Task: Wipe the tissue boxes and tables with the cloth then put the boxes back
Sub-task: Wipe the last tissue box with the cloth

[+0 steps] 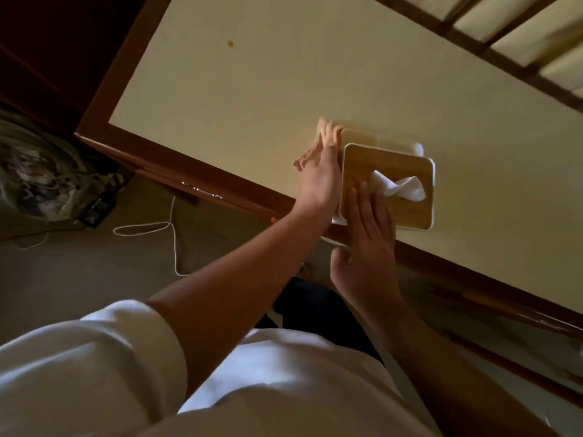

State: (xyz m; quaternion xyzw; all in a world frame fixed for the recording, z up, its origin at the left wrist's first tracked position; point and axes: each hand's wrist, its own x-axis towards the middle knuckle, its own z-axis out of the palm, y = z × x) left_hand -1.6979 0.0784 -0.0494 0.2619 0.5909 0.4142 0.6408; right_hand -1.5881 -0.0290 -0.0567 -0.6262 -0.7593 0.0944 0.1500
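**A:** At the near edge of the table (252,89), where does the box (410,212) sit?

**B:** Right by the wooden rim, close to the person, so both arms reach it without stretching. A tissue (400,186) pokes up through the lid (375,162).

**A:** What is the right hand (369,241) doing?

**B:** It lies flat on the lid with fingers straight and grips nothing. The thumb hangs off the near side. My guess is it pins the box down so it can't slide while the side gets rubbed.

**A:** And the left hand (318,178)?

**B:** It runs along the box's left side with the cloth (304,157) trapped between palm and wall. The fingers look mostly straight, pressing rather than clutching, though the tips are blurred. Cloth bunches out past the fingertips and by the thumb.

**A:** Why that grip?

**B:** A flat hand spreads the cloth over the whole side in one pass.

**A:** How far along is the job?

**B:** Early, I'd judge. This looks like the box-wiping step. A small spot (230,43) shows on the far tabletop, so the table likely awaits its turn.

**A:** Any risk?

**B:** The box is near the rim. A hard sideways push could nudge it off.
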